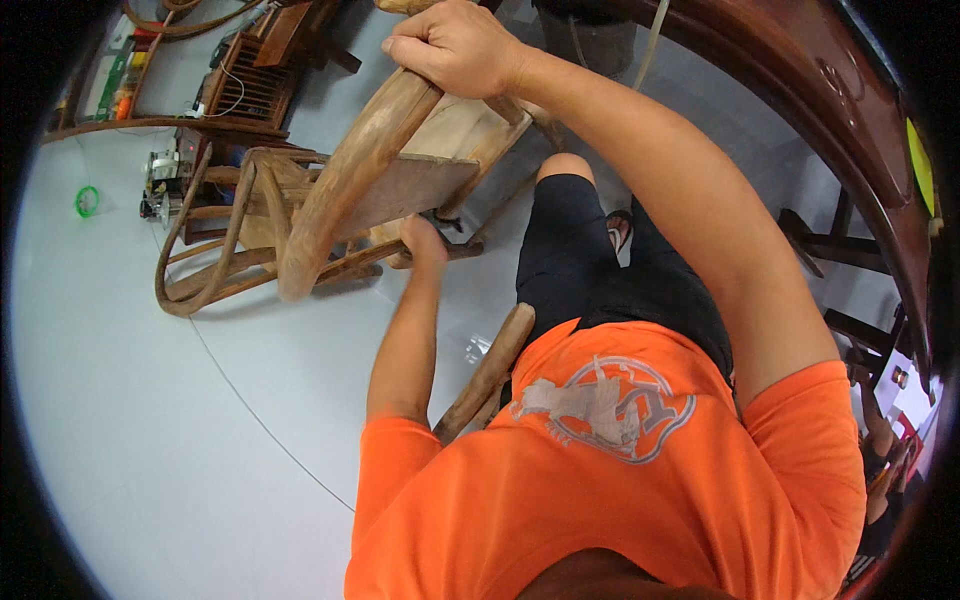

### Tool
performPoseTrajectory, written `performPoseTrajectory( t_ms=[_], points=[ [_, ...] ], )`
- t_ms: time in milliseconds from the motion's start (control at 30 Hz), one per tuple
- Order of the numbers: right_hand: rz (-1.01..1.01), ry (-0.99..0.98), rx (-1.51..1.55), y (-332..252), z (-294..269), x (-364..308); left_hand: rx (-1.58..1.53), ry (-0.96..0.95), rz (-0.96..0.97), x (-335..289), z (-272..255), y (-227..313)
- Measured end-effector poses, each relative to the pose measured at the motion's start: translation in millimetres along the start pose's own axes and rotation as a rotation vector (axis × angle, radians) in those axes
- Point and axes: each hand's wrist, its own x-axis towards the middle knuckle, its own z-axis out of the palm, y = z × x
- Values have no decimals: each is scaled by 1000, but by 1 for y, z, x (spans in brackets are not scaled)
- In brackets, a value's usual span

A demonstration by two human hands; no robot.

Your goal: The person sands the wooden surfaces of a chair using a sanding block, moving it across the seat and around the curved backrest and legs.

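Observation:
A wooden chair [365,165] with a thick curved rail and a flat board is tilted in front of me. My right hand [455,50] is closed over the upper end of the thick rail. Lower down, my left hand [420,243] is closed at the lower part of the wooden frame, its fingers partly hidden. Beside my left hip, a thick rounded wooden bar [488,370] passes behind my left arm; what it belongs to is hidden.
Left of the chair stands bent-wood framework [240,225], close against it. Farther back are a slatted wooden piece [245,85] and a small machine [163,180]. A green ring [87,201] lies at the left. Dark polished wooden furniture [790,80] curves along the right.

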Motion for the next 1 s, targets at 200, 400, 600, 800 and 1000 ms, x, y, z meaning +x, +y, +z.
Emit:
performPoseTrajectory(
  t_ms=[200, 400, 600, 800, 1000],
  points=[
    [112, -48, 45, 7, -7, -9, 248, 248, 287, -144, 7, 78],
    [6, -41, 191, 1, -15, -7, -243, 200, 563, -196, 11, 257],
    [44, -129, -55, 3, -5, -2, 1070, 212, 1490, -116, 6, 230],
    [74, 6, 9, 13, 0, -10, 1287, -67, 1195, -98, 34, 135],
    [-47, 190, -115, 13, 13, -4, 455, -45, 40, -76, 43, 72]
  ],
)
